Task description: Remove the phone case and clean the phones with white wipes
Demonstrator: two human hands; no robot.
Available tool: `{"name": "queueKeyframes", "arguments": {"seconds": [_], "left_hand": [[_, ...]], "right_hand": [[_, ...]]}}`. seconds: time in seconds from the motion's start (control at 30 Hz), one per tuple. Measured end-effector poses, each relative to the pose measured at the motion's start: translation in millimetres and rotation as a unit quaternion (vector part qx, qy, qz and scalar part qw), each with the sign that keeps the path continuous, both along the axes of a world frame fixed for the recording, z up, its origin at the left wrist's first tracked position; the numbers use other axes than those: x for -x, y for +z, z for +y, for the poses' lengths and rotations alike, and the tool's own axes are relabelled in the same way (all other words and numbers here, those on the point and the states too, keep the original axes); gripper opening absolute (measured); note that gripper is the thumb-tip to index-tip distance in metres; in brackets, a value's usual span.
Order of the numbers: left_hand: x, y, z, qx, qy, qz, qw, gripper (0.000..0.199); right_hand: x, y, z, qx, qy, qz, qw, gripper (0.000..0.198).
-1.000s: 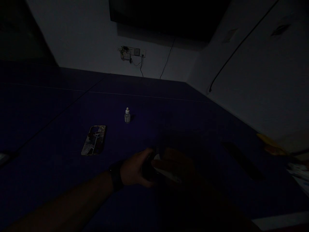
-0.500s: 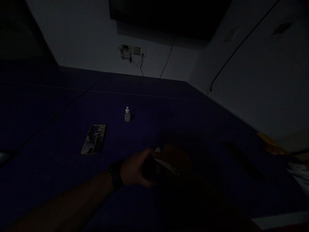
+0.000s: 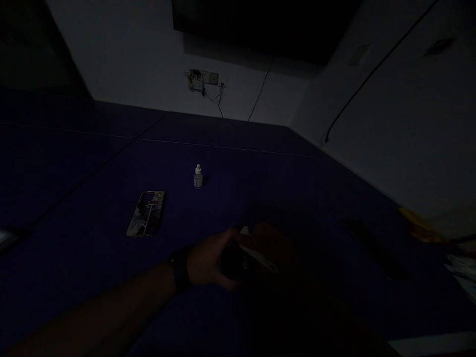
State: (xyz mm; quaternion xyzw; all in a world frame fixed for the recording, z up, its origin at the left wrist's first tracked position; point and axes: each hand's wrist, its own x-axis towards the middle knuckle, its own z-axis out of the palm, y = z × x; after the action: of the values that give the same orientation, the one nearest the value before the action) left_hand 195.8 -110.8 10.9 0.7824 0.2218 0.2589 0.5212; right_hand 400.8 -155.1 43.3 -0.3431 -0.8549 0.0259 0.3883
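Low in the middle of the head view, my left hand, with a dark band at its wrist, is curled round a dark object. Its kind is lost in the gloom. Close against it on the right, my right hand is closed on a slim white tool with a hole in its handle end. The tool slants across the dark object; whether they touch I cannot tell. Most of the right hand is in deep shadow. Beyond the hands stands a small dropper bottle with a white cap.
On the dark blue surface, a phone in a patterned case lies left of the hands. A long dark flat object is at the right, near a yellow item by the wall. Sockets and cables sit on the back wall.
The view has shifted very slightly. Both hands keep nearly the same place and hold, and the bottle and phone stay where they were.
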Motion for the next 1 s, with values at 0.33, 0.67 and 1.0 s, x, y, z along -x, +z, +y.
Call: {"name": "queueKeyframes", "arguments": {"seconds": [0.33, 0.67, 1.0], "left_hand": [[0, -0.4, 0, 0.011, 0.006, -0.013, 1.0, 0.086], [-1, 6.5, -1, 0.02, 0.004, 0.0, 1.0, 0.074], [-9, 5.7, -6, 0.165, 0.028, -0.125, 0.978, 0.069]], "right_hand": [[1, 24, -6, -0.105, 0.019, -0.042, 0.993, 0.04], [-2, 15, -15, -0.111, 0.064, -0.087, 0.988, 0.035], [4, 12, 7, -0.027, -0.018, 0.016, 0.999, 0.049]]}}
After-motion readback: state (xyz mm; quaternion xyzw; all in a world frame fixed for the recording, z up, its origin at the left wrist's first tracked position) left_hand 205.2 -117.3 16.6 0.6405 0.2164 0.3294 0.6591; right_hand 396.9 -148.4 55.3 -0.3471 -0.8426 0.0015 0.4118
